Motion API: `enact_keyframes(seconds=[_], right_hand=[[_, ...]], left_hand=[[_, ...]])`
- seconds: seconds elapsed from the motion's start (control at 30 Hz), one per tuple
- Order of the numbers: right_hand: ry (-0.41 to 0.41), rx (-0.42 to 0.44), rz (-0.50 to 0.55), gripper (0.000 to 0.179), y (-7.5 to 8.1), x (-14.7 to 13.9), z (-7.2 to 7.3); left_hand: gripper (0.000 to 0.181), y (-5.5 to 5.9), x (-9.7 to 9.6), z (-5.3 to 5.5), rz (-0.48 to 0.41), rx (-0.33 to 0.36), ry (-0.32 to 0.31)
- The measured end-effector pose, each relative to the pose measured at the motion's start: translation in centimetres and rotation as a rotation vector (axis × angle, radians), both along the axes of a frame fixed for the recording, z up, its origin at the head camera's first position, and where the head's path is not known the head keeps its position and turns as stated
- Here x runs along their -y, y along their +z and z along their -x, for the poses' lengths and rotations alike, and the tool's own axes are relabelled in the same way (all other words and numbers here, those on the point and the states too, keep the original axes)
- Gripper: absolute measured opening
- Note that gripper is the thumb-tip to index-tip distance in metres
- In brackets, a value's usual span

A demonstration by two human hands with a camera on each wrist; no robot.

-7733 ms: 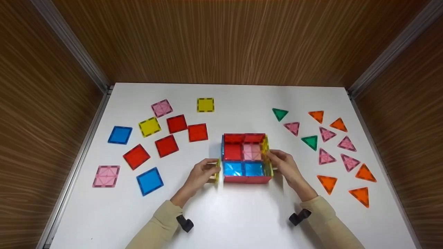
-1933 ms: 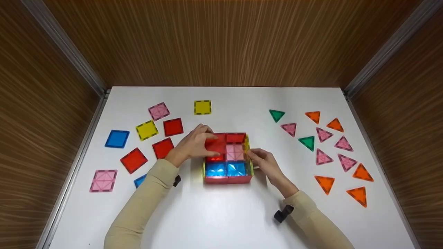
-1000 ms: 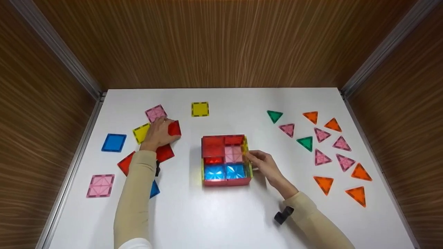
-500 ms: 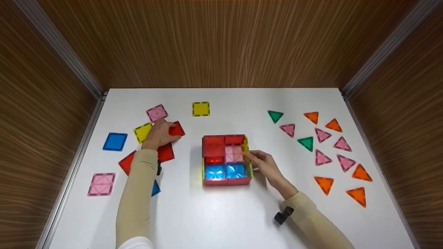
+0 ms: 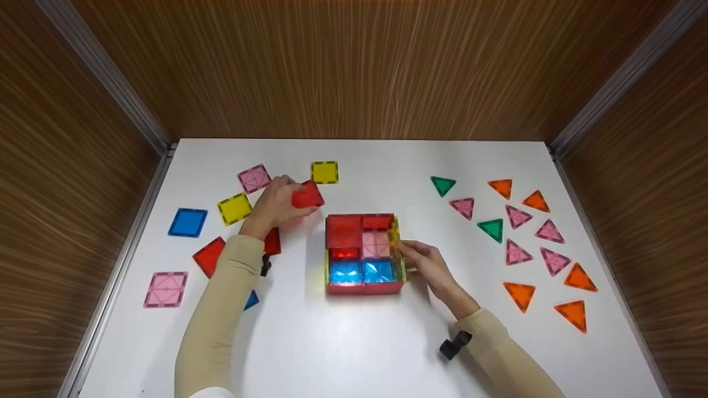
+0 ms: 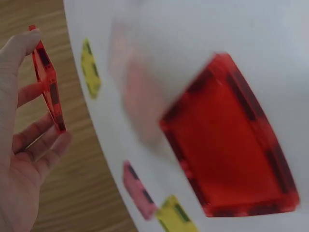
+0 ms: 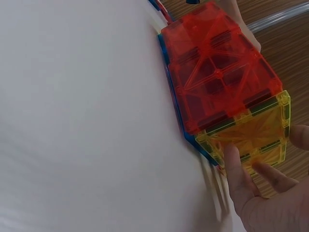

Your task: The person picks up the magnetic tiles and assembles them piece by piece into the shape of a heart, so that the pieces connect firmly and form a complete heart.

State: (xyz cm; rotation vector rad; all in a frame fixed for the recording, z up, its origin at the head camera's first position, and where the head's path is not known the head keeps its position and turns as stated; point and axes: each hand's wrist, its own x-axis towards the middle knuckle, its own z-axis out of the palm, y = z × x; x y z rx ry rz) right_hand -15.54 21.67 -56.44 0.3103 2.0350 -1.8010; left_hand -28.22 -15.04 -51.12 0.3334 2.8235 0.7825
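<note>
Left hand [image 5: 275, 205] pinches a red tile [image 5: 308, 195]; right hand [image 5: 437, 272], loosely extended, touches the yellow wall [image 7: 256, 130]; excess pressure could dislodge it.

White table [image 5: 332, 348]. Its left half bore two pink squares [image 5: 166, 289], two yellow squares [image 5: 234, 209], two blue squares [image 5: 188, 222] and two red squares [image 5: 209, 256], both reds and one blue partly hidden. Its middle bore one tile box [image 5: 365, 288]. Its right half bore two green triangles [image 5: 492, 229], five pink triangles [image 5: 517, 252] and five orange triangles [image 5: 520, 294], lying apart.
</note>
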Motion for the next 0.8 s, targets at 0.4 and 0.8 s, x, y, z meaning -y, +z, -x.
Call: enact_keyframes(seconds=[0.4,0.8], right_hand=[[0.002,-0.001,0.033,0.051,0.0,-0.3,-0.4],[-0.004,-0.002,0.030,0.050,0.1,-0.3,-0.6]], left_hand=[[0.072,3.1,-6.8,-3.3,0.014,-0.124,-0.223],[0.065,3.6,-11.3,-5.4,0.033,-0.159,-0.391]])
